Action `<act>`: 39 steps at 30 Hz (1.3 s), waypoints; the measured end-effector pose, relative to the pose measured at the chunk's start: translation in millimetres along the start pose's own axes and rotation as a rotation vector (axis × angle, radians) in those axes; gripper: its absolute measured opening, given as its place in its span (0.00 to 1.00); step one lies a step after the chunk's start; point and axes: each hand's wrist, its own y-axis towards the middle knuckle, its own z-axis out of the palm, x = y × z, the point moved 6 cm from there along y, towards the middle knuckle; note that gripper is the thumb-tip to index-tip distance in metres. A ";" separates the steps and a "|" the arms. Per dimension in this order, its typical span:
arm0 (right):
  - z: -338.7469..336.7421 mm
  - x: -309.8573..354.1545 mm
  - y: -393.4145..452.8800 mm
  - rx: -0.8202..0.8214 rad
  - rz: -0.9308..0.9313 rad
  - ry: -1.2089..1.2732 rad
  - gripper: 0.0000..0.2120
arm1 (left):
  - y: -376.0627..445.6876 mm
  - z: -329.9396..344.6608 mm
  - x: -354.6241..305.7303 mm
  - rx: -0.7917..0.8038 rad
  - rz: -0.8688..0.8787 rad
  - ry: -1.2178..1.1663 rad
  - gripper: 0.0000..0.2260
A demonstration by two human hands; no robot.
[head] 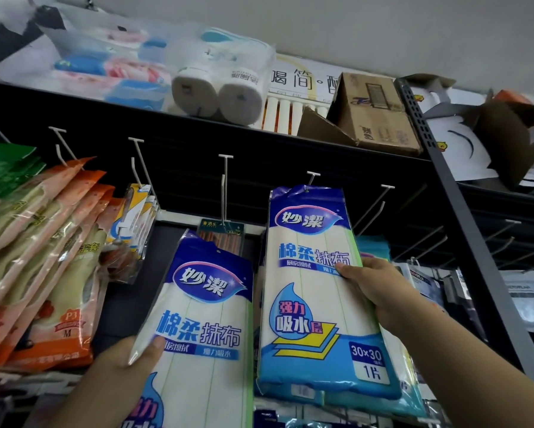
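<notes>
This looks like the stocking of a peg wall with packs of kitchen cloth. The right hand (373, 288) comes in from about four o'clock, forearm sloping upward and wrist bent back. It grips the upper cloth pack (308, 304) by its right edge, thumb laid flat across the printed front and the other fingers wrapped out of sight behind. That pack stands nearly upright just right of centre, its punched header at its own twelve o'clock meeting the white peg (312, 177). From this low angle I cannot tell whether the hole is threaded fully onto the peg or only sits at its tip. A side grip at mid-height seems chosen to keep the soft pack flat while the header is steered. More blue packs of the same sort show behind it toward five o'clock. The left hand (126, 362), at seven o'clock in the view, pinches the lower cloth pack (204, 329) by its left edge, thumb on the front and fingers underneath. This pack is tilted, header toward one o'clock, and touches no peg, so it is probably held ready as the next to hang. At its twelve o'clock a long peg (225, 186) juts out above a chopstick pack (221, 239). Rubber glove packs (37, 273) crowd the nine o'clock side.
</notes>
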 end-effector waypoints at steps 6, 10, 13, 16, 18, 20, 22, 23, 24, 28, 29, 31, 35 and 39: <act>-0.9 4.4 -4.5 -0.011 0.035 0.013 0.09 | -4.3 -1.1 -0.8 0.030 -0.026 -0.035 0.12; -3.0 8.5 -5.9 -0.015 0.057 -0.028 0.10 | -6.2 -0.1 -4.0 0.054 -0.070 -0.062 0.13; -4.4 5.5 -0.9 -0.016 0.094 -0.059 0.11 | -7.2 0.8 -4.1 0.064 -0.084 -0.084 0.14; -2.1 -5.3 7.6 -0.017 0.131 -0.140 0.13 | -9.6 2.5 -0.3 0.075 -0.123 -0.141 0.14; 1.0 -16.3 14.0 -0.032 0.133 -0.194 0.13 | -10.8 4.3 3.7 0.091 -0.160 -0.174 0.13; 4.9 -28.5 21.7 -0.048 0.118 -0.263 0.14 | -9.5 5.1 7.1 0.090 -0.173 -0.197 0.13; 9.2 -37.8 28.8 -0.080 0.086 -0.355 0.15 | -7.6 3.5 6.6 0.085 -0.149 -0.160 0.13; 11.2 -41.9 32.9 -0.099 0.067 -0.393 0.16 | -6.7 1.6 5.2 0.071 -0.121 -0.124 0.14; 13.6 -45.8 37.5 -0.116 0.052 -0.420 0.17 | -7.3 -0.7 3.4 0.055 -0.100 -0.097 0.14; 22.5 -58.4 47.5 -0.186 0.030 -0.449 0.18 | -13.2 -1.3 1.3 0.042 -0.090 -0.166 0.10; 23.2 -60.3 47.8 -0.212 0.029 -0.447 0.18 | -14.2 -0.4 1.7 0.041 -0.105 -0.191 0.10; 24.5 -65.6 49.2 -0.243 0.029 -0.436 0.19 | -13.7 1.6 2.9 0.040 -0.135 -0.221 0.10; 34.2 -86.1 52.4 -0.145 0.108 -0.518 0.24 | -14.4 2.6 -0.6 0.042 -0.138 -0.246 0.10; 41.0 -105.2 51.0 -0.045 0.217 -0.508 0.32 | -17.8 2.6 -3.7 0.049 -0.131 -0.231 0.11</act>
